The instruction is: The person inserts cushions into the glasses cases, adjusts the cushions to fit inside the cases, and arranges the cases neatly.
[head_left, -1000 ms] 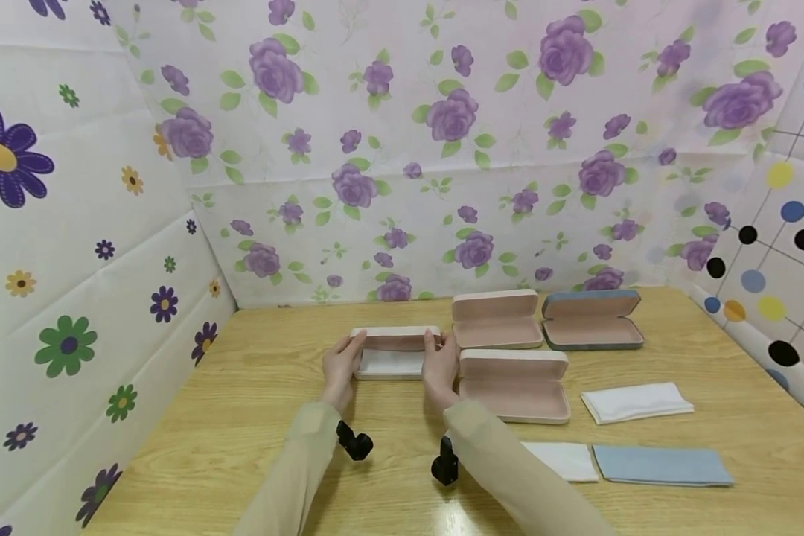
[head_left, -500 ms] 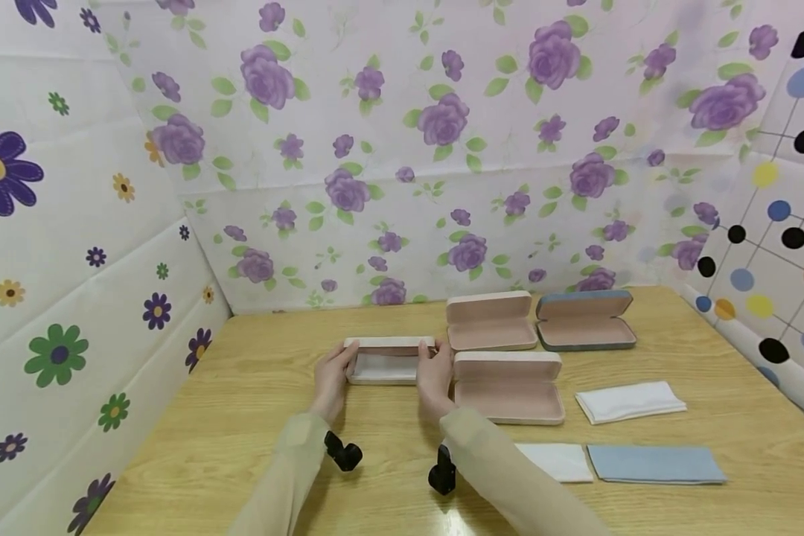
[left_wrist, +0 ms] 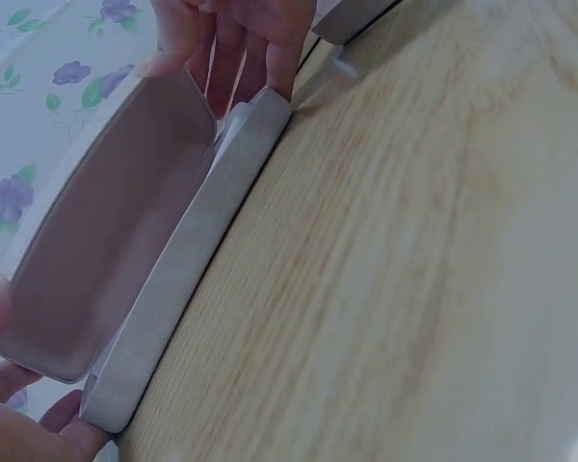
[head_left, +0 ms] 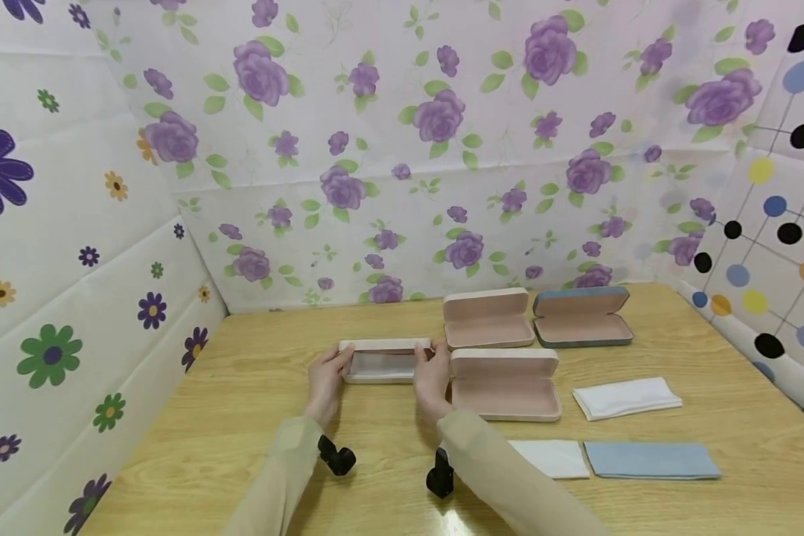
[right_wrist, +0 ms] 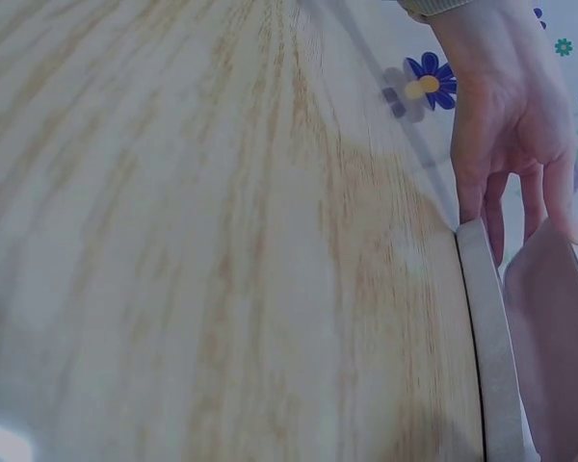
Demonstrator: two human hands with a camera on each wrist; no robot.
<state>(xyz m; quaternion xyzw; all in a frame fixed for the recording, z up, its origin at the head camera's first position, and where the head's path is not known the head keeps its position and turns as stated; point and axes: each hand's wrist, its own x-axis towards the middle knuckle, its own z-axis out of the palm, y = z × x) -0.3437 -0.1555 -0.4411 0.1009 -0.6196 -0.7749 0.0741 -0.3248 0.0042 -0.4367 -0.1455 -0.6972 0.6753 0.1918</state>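
Note:
Both hands hold an eyeglass case (head_left: 383, 345) whose lid is partly lowered over its base on the wooden table. A folded white cloth (head_left: 380, 365) lies inside. My left hand (head_left: 326, 383) grips the left end, and my right hand (head_left: 432, 380) grips the right end. Each thumb lies by the lid's edge. From the left wrist, the pink lining (left_wrist: 111, 221) shows in the tilted lid, above the pale base wall (left_wrist: 188, 260). In the right wrist view, the left hand (right_wrist: 506, 125) spans base and lid with its fingers.
Right of my right hand stands an open pink-lined case (head_left: 505, 398). Behind it are another pale case (head_left: 487, 331) and a blue one (head_left: 583, 327), both open. Folded cloths lie at right: white (head_left: 626, 398), blue (head_left: 651, 460), and another white cloth (head_left: 552, 458) partly behind the right sleeve.
The lid of the held case has come down a little, narrowing the gap over the white cloth. Both hands keep their grip at the ends. The head view has shifted slightly.

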